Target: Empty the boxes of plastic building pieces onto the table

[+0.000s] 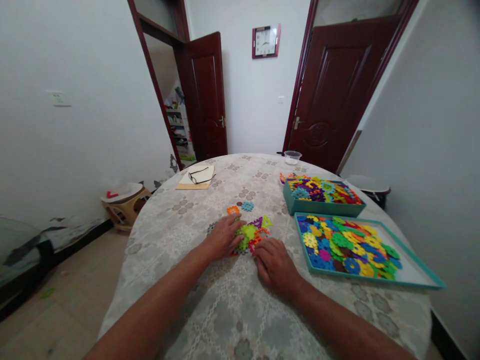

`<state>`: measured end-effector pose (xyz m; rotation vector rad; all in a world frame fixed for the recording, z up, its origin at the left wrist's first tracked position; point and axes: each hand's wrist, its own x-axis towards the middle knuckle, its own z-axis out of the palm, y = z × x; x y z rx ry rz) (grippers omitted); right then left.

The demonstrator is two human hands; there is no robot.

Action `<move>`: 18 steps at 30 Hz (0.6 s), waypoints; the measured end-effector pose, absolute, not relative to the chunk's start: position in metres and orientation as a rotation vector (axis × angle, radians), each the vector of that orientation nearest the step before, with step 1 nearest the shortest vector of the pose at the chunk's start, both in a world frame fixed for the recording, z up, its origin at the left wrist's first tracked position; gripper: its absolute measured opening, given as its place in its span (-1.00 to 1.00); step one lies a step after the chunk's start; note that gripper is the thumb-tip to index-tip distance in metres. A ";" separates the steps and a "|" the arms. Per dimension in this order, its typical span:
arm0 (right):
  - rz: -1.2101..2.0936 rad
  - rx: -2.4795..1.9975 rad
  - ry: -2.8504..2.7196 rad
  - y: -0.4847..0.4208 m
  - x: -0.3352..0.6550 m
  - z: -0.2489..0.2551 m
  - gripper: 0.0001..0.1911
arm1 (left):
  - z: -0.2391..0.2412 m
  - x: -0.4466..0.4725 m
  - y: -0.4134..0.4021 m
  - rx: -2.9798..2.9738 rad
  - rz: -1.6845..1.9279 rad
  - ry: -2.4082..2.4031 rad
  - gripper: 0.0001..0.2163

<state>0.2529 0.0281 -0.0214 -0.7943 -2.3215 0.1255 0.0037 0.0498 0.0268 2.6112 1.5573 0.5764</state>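
A small cluster of joined plastic snowflake pieces (253, 231), green, purple, orange and red, lies on the round table (225, 310) in front of me. My left hand (224, 236) rests on its left side, fingers curled onto the green pieces. My right hand (275, 266) lies knuckles up just below the cluster, fingers bent toward its red edge. Two loose pieces, orange (233, 210) and blue (247, 206), lie just beyond.
To the right, a teal box lid (420, 272) and a teal box (318, 205) hold several coloured pieces. A clear bowl (292, 157) stands at the far edge. Glasses (200, 175) lie on a yellow pad. A stool (125, 202) stands by the left wall.
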 end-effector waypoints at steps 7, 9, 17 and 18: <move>-0.047 -1.178 -2.171 0.036 0.248 -0.036 -0.45 | 0.021 -0.005 0.013 2.348 0.379 1.881 -0.17; -0.031 -1.192 -2.213 0.040 0.247 -0.041 -0.45 | 0.017 -0.004 0.011 2.348 0.341 1.883 -0.22; 0.081 -0.972 -2.425 0.065 0.241 -0.036 -0.44 | 0.013 0.003 0.024 2.464 0.492 1.641 -0.51; 0.078 -1.003 -2.395 0.072 0.240 -0.037 -0.45 | 0.012 0.001 0.026 2.473 0.521 1.627 -0.53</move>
